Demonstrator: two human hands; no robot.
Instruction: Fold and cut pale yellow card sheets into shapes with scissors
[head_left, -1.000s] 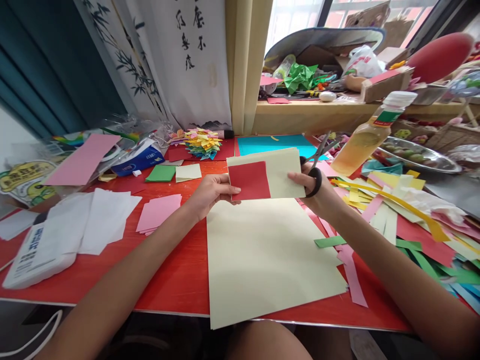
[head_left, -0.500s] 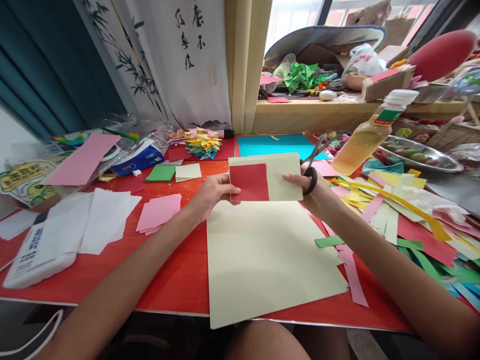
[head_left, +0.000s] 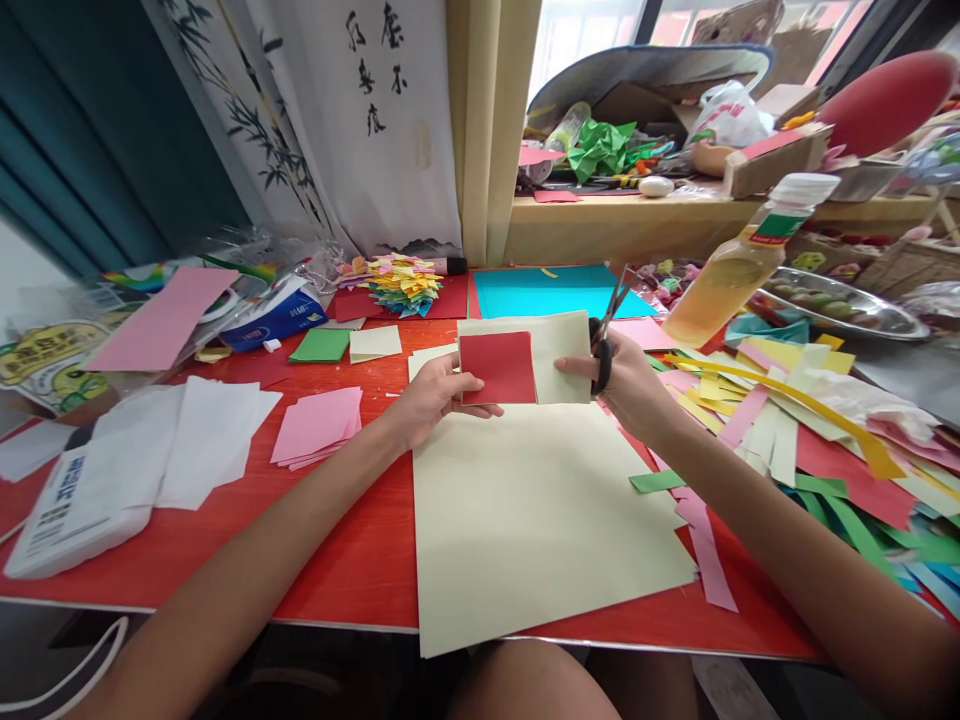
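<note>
My left hand [head_left: 442, 395] is closed on the left edge of a red paper rectangle [head_left: 496, 368] laid over a pale cream paper strip [head_left: 564, 345]. The red piece covers the strip's left part, and their lower edges roughly line up. My right hand [head_left: 622, 375] pinches the strip's right end with the thumb in front. Black-handled scissors [head_left: 609, 320] hang on the same hand, blades pointing up and away. Both papers are held above a large cream sheet [head_left: 547, 520] that lies on the red table [head_left: 352, 560].
Stacked pink paper pieces [head_left: 316, 425] and small green [head_left: 319, 345] and cream squares [head_left: 375, 344] lie left. Paper scraps [head_left: 780, 420] heap up at right, near a bottle [head_left: 739, 265] and a metal dish [head_left: 847, 300]. A blue sheet [head_left: 540, 292] lies behind.
My right hand has shifted slightly, and the scissors have swung more upright. The cream strip's right end now reaches less far to the right. My left fingers have moved a little beneath the papers.
</note>
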